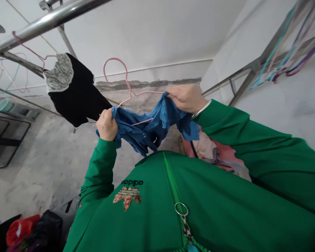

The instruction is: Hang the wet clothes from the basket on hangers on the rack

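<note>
Head view: a blue garment (141, 133) is stretched between the left hand (107, 125) and the right hand (186, 98), kinda sagging in the middle, just in front of the green jacket (157, 210). Both hands are closed on the fabric, one end bunched in each. A pink hanger (130, 91) is partly covered by the cloth, its hook (115, 58) poking up above it, and a black garment (75, 89) is hung from the metal rail (49, 21) off to the left

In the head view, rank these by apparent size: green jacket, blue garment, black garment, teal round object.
Largest to smallest:
1. Green jacket
2. Blue garment and black garment: too alike to rank
3. Teal round object, though it lies farther off
</note>
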The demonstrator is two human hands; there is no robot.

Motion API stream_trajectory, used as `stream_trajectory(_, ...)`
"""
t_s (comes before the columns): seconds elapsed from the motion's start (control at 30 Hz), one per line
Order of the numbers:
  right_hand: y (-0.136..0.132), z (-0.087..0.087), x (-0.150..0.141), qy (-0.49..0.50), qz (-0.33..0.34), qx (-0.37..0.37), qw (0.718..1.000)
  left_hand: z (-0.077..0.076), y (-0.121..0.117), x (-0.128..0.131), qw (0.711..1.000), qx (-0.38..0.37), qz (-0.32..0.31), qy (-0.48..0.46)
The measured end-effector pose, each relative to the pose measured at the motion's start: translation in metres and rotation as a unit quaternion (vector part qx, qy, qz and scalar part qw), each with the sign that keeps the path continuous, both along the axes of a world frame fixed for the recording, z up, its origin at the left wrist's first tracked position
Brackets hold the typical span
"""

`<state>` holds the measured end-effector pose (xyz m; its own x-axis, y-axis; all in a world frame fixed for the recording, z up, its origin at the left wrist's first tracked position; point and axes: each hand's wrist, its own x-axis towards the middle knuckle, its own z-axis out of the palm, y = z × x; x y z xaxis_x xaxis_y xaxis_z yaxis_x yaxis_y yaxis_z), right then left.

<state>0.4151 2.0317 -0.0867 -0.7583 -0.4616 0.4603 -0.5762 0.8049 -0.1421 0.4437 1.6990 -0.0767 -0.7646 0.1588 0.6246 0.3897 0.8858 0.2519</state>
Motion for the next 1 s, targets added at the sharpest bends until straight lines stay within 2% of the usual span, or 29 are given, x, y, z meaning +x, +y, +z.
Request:
stream_trajectory(0.07,-0.001,0.002,0.002,-0.001,-0.022,0.032,0.999,0.005,-0.003,-0.005,0.999,-0.015,0.02,-0.031)
stream_trajectory(0.23,0.014,0.001,0.002,0.008,-0.126,0.126,0.984,0.023,-0.026,-0.02,0.987,-0.01,0.127,-0.094)
stream_trajectory(0.3,0.018,0.0,0.002,0.011,-0.151,0.144,0.978,0.025,-0.031,-0.023,0.984,-0.003,0.137,-0.114)
stream_trajectory(0.43,0.018,-0.003,0.001,0.039,-0.187,0.112,0.975,0.02,-0.022,-0.022,0.987,0.014,0.09,-0.132)
stream_trajectory(0.53,0.021,-0.006,-0.001,0.084,-0.19,0.046,0.977,0.016,-0.017,-0.019,0.978,0.016,-0.022,-0.207)
stream_trajectory(0.6,0.027,-0.009,-0.002,0.104,-0.182,0.01,0.978,0.016,-0.022,-0.02,0.974,0.023,-0.07,-0.213)
stream_trajectory(0.73,0.042,-0.011,-0.004,0.107,-0.183,-0.021,0.977,0.018,-0.042,-0.033,0.993,0.025,-0.025,-0.109)
stream_trajectory(0.8,0.048,-0.01,-0.006,0.105,-0.186,-0.044,0.976,0.02,-0.045,-0.042,0.994,-0.009,-0.043,-0.099)
stream_trajectory(1.0,0.055,-0.002,-0.009,0.09,-0.172,-0.066,0.979,0.024,-0.018,-0.066,0.981,-0.085,-0.126,-0.12)
